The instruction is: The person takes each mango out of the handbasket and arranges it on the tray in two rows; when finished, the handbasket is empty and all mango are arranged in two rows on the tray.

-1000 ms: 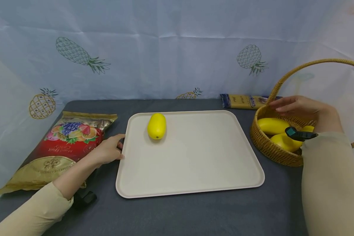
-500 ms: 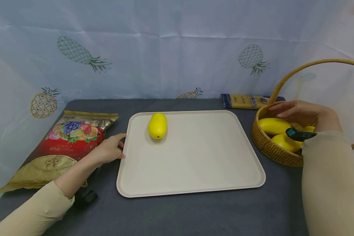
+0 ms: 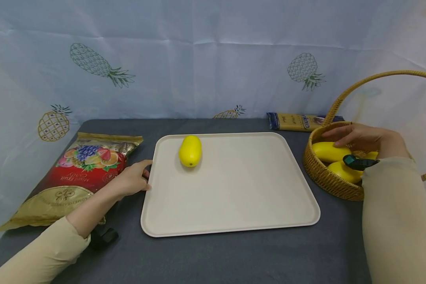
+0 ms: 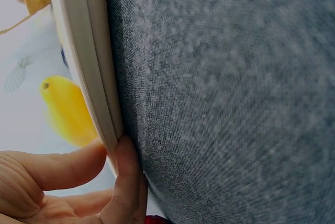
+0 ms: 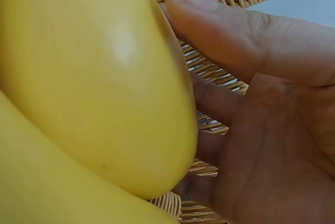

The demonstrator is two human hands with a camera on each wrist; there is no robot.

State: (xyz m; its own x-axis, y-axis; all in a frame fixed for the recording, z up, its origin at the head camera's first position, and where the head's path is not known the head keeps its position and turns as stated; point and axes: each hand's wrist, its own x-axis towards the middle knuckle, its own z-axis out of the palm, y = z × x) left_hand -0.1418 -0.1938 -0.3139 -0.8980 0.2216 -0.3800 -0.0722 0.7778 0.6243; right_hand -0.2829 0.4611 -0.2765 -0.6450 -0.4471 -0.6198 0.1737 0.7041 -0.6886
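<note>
In the head view, a yellow oblong fruit [image 3: 190, 151] with a dark end spot lies on the cream tray [image 3: 234, 189], near its back left. My left hand [image 3: 131, 179] pinches the tray's left rim; the left wrist view shows the thumb above and a finger [image 4: 125, 171] beneath. At the right, my right hand [image 3: 363, 136] reaches into the wicker basket [image 3: 326, 185]. Its thumb is beside an elongated yellow fruit [image 5: 120, 88], and its fairly straight fingers pass behind that fruit. Another yellow fruit [image 3: 346, 171] lies nearer the basket's front. The far fingertips are hidden.
A red and gold candy bag [image 3: 78, 169] lies left of the tray, beside the left forearm. Behind the basket is a yellow and blue packet [image 3: 294, 122]. The tall basket handle [image 3: 376, 75] arches over the right hand. A pineapple-print cloth hangs behind the dark table.
My right hand has moved lower into the basket, from near its back rim down to the elongated yellow fruit. The left hand still holds the tray, which has stayed in place.
</note>
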